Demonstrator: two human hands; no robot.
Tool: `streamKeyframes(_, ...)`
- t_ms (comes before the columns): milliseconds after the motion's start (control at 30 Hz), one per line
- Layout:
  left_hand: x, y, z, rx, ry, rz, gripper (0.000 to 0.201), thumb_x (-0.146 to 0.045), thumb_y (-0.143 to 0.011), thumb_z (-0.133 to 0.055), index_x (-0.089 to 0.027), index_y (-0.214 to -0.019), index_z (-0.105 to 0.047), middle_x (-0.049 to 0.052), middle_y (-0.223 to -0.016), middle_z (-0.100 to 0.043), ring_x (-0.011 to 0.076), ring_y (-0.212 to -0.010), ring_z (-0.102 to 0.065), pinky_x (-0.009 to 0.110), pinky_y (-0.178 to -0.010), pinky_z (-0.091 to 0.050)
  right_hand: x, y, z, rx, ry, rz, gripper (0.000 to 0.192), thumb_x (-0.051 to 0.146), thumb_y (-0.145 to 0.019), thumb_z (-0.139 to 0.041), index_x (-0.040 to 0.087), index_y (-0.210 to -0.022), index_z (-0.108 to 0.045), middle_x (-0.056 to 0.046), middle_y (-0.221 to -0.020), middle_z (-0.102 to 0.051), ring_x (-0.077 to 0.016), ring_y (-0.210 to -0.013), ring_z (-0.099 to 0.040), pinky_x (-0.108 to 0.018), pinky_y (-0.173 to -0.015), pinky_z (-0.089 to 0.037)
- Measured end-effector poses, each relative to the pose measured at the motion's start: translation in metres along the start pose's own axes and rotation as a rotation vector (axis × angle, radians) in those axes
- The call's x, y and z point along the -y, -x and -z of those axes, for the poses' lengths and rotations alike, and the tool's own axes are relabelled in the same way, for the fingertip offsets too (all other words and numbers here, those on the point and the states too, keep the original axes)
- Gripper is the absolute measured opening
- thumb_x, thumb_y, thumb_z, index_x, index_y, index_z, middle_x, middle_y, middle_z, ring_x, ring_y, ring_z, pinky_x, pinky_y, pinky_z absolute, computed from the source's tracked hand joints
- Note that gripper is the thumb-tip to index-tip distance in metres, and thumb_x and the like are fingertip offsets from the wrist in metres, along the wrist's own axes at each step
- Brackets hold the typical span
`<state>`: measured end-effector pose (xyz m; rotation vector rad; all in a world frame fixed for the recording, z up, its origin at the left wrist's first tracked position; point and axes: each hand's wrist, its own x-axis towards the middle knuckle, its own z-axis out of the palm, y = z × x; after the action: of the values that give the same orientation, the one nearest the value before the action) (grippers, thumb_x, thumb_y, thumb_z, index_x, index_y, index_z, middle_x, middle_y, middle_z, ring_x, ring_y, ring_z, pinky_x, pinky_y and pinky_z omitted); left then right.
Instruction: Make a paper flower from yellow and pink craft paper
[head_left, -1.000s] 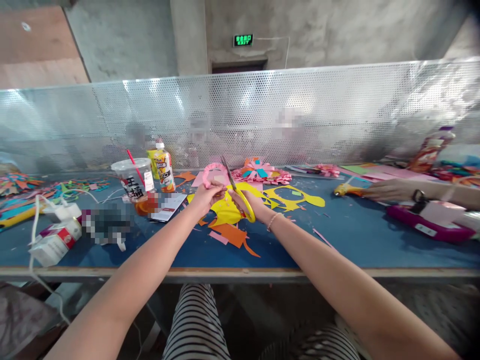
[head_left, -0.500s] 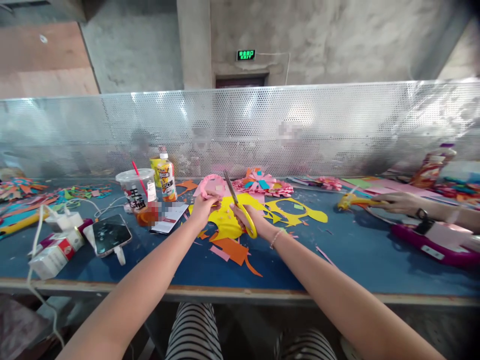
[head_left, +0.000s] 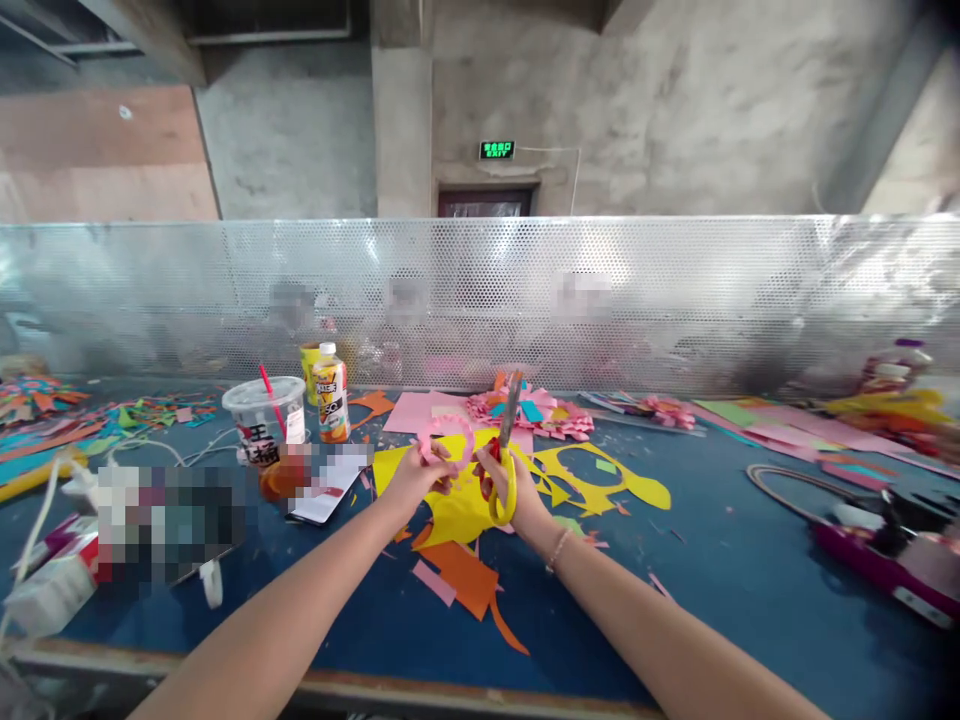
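Note:
Between the fingers of my left hand (head_left: 421, 478) is a pink ring (head_left: 466, 436), seemingly of paper, with an uneven edge. My right hand (head_left: 517, 490) is closed on scissors (head_left: 512, 412) with yellow handles; their blades point up and away, close beside the ring but apart from it. Below both hands lies a cut yellow sheet (head_left: 454, 515). An orange piece (head_left: 466, 580) and a small pink strip (head_left: 433, 583) are nearer to me. Behind the hands sits a pink fringed paper flower (head_left: 559, 415) with blue bits, by a pink sheet (head_left: 409, 412).
On the left stand a plastic cup (head_left: 262, 400) with a red straw and a bottle (head_left: 330, 395). White cables (head_left: 161, 440) run there. A yellow offcut (head_left: 592, 480) with holes lies right of my hands, a purple power strip (head_left: 885, 570) farther right. A perforated metal screen (head_left: 675, 300) borders the table.
The head view has tilted up, so the table sits lower. My scissors have turned more upright and away from the ring. At right, the other person's hand and yellow tool have left their earlier place.

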<state>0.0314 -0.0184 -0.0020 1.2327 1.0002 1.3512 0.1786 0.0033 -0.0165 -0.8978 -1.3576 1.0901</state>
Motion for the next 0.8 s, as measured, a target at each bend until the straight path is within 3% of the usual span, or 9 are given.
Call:
streamKeyframes(100, 0.002, 0.003, -0.004, 0.069, -0.085, 0.007, 0.023, -0.02, -0.06, -0.064, -0.015, -0.074, -0.047, -0.002, -0.055, -0.057, 0.0072, -0.043, -0.051, 0.02, -0.046, -0.042, -0.001, -0.003, 0.004, -0.024, -0.015, -0.007, 0.033, 0.046, -0.065, -0.062, 0.019, -0.066, -0.044, 0.007, -0.046, -0.045, -0.0062, -0.035, -0.04, -0.019, -0.035, -0.032)
streamKeyframes(233, 0.006, 0.002, -0.006, 0.021, -0.127, 0.014, 0.028, -0.021, -0.061, -0.063, -0.015, -0.082, -0.046, -0.003, -0.056, -0.056, 0.0081, -0.042, -0.052, 0.022, -0.047, -0.045, -0.002, -0.002, 0.004, -0.062, -0.017, -0.07, 0.029, 0.04, -0.064, -0.062, 0.02, -0.062, -0.041, 0.009, -0.036, -0.038, -0.0073, -0.031, -0.038, -0.019, -0.033, -0.03)
streamKeyframes(400, 0.005, -0.007, 0.004, 0.009, -0.067, 0.034, 0.036, -0.03, -0.061, -0.066, -0.015, -0.087, -0.047, -0.002, -0.061, -0.058, 0.0099, -0.048, -0.055, 0.024, -0.05, -0.047, -0.007, -0.003, 0.002, -0.08, -0.083, -0.073, 0.032, 0.036, -0.058, -0.068, 0.019, -0.061, -0.041, 0.007, -0.045, -0.044, -0.0061, -0.037, -0.04, -0.019, -0.037, -0.032)
streamKeyframes(533, -0.002, -0.014, 0.02, -0.05, 0.024, 0.022, 0.034, -0.041, -0.06, -0.067, -0.014, -0.072, -0.05, -0.001, -0.06, -0.056, 0.0091, -0.053, -0.055, 0.024, -0.056, -0.048, -0.009, -0.001, -0.004, -0.109, -0.075, -0.093, 0.032, 0.037, -0.055, -0.07, 0.018, -0.06, -0.046, 0.005, -0.048, -0.047, -0.0077, -0.041, -0.043, -0.02, -0.039, -0.033)
streamKeyframes(700, -0.003, -0.017, 0.027, -0.141, 0.098, -0.032, 0.035, -0.043, -0.06, -0.068, -0.014, -0.074, -0.054, 0.0, -0.068, -0.057, 0.0086, -0.06, -0.055, 0.021, -0.058, -0.046, -0.012, -0.002, -0.005, -0.043, -0.085, -0.116, 0.029, 0.035, -0.055, -0.071, 0.017, -0.064, -0.05, 0.003, -0.052, -0.051, -0.0097, -0.045, -0.047, -0.022, -0.043, -0.037)
streamKeyframes(800, 0.002, -0.016, 0.022, -0.053, 0.195, -0.019, 0.037, -0.05, -0.068, -0.058, -0.015, -0.08, -0.056, 0.003, -0.079, -0.06, 0.0111, -0.069, -0.058, 0.023, -0.063, -0.047, -0.014, -0.006, -0.001, -0.05, -0.049, -0.112, 0.029, 0.033, -0.054, -0.072, 0.017, -0.063, -0.049, 0.005, -0.051, -0.049, -0.0084, -0.043, -0.045, -0.021, -0.043, -0.036)
